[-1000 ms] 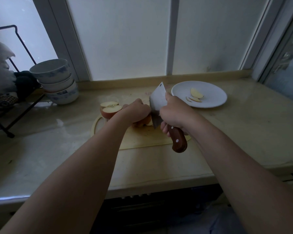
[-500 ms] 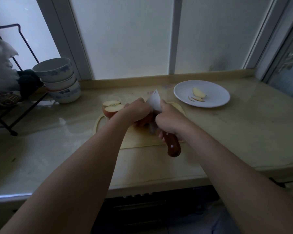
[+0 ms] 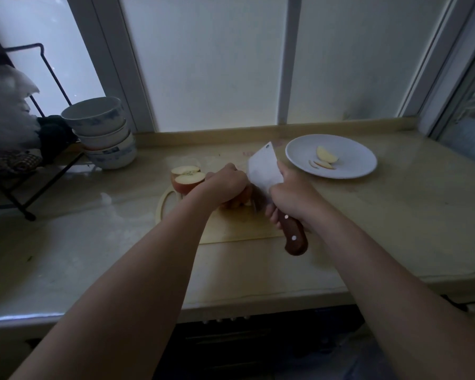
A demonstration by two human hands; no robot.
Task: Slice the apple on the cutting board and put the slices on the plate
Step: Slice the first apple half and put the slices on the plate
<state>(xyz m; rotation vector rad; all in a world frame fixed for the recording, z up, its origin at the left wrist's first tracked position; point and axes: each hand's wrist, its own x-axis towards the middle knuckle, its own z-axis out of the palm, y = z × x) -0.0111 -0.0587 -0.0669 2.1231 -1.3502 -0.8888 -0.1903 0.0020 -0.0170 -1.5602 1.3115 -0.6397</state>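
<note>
On the pale cutting board (image 3: 231, 229) my left hand (image 3: 225, 185) presses down on a red apple piece (image 3: 240, 200), mostly hidden under the fingers. My right hand (image 3: 291, 198) grips the brown wooden handle of a cleaver (image 3: 263, 171); its wide blade is tilted up, right beside the apple piece. Two cut apple pieces (image 3: 188, 178) rest at the board's far left corner, flesh up. The white plate (image 3: 348, 149) at the back right holds a few thin apple slices (image 3: 325, 159).
A stack of blue-and-white bowls (image 3: 102, 133) stands at the back left beside a black wire rack (image 3: 33, 171) with cloths. The beige counter ends at a front edge (image 3: 258, 297) near my arms. Window panes rise behind the counter.
The cleaver blade went down into the apple piece half a second ago and is now raised and tilted again. My left hand stayed on the apple piece.
</note>
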